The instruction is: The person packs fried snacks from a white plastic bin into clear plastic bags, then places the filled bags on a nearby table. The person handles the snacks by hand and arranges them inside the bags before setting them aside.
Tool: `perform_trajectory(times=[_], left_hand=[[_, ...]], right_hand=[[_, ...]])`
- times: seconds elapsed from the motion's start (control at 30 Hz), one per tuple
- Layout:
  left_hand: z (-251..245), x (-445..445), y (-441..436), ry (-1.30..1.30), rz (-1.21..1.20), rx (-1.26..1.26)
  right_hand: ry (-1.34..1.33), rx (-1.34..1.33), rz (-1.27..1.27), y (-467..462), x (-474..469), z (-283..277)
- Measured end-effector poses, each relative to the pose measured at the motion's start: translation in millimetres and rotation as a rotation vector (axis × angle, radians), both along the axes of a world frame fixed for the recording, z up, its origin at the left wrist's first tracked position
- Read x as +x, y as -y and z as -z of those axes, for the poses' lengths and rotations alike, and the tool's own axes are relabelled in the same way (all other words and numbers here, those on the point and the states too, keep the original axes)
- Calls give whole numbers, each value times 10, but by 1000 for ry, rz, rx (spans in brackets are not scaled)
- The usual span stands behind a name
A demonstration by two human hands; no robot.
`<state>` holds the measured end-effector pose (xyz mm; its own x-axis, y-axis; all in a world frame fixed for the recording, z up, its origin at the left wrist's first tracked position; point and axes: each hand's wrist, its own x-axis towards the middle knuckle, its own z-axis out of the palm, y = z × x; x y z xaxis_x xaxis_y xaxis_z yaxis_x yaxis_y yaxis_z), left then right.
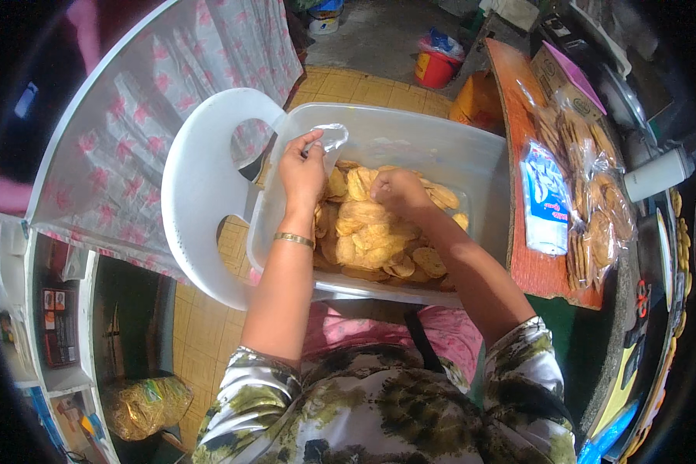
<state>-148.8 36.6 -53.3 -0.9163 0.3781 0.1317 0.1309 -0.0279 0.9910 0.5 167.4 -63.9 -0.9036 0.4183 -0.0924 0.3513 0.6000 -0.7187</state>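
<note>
A clear plastic bag [335,137] with its mouth spread is pinched in my left hand [304,171], over the left side of a translucent plastic bin [475,156]. Thin golden fried chips [371,232] lie heaped in the bin. My right hand [400,190] is over the heap with its fingers curled inward; whether a chip is between them is hidden. Both forearms reach across the bin's near rim.
A white plastic chair [191,174] stands against the bin's left side. To the right, a reddish board [519,226] bears bagged flat chips [597,203] and a blue-and-white plastic pack [545,200]. A white tumbler [658,174] lies beyond them. A red bucket [438,64] stands ahead.
</note>
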Motion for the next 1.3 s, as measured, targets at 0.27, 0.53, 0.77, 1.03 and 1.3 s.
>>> perform_trajectory(times=[0.27,0.53,0.77,1.03,1.3], left_hand=[[34,-26,-31,0,-16,21],[25,-23,-1,-61,33,-69],[-1,-17,-6,-13,40,-98],[38,-38,-11,-4,13,-5],[8,-32,-5,-21,27,-27]], right_hand=[[262,736,-393,52,-238,448],[167,789,-365,160,-51,775],[146,825,-263,130,-112,683],[-83,750,-353,266,-342,362],[-180,757,-512,326,-337,648]])
